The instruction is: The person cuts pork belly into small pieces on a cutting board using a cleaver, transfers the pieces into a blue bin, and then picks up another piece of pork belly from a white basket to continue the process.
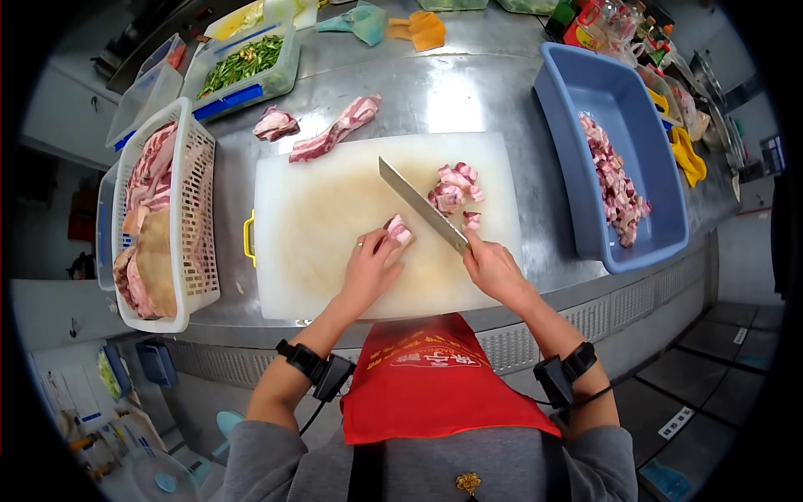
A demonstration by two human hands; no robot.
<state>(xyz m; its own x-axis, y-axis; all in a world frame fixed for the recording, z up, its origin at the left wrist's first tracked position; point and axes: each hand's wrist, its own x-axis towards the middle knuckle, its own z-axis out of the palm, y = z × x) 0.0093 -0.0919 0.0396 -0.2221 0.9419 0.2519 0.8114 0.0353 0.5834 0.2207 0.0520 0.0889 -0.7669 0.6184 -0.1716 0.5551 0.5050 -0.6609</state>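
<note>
My right hand [493,266] is closed round the handle of a cleaver [418,201], whose broad blade points up and to the left above the cutting board [318,213]. The fingers of my left hand [370,266] curl over a piece of pork belly [399,230] on the board, left of the blade. Right of the blade lies a small heap of diced pork [456,186], with a single cube [472,221] below it. One long pork strip [339,130] rests across the board's upper left edge, and a shorter chunk [276,124] sits on the steel table beyond.
A white basket [194,209] of large pork slabs stands at the left. At the right is a blue tub [619,92] with diced meat. A container of chopped greens [288,75], cloths [360,23] and several bottles [602,29] line the back of the steel table [401,92].
</note>
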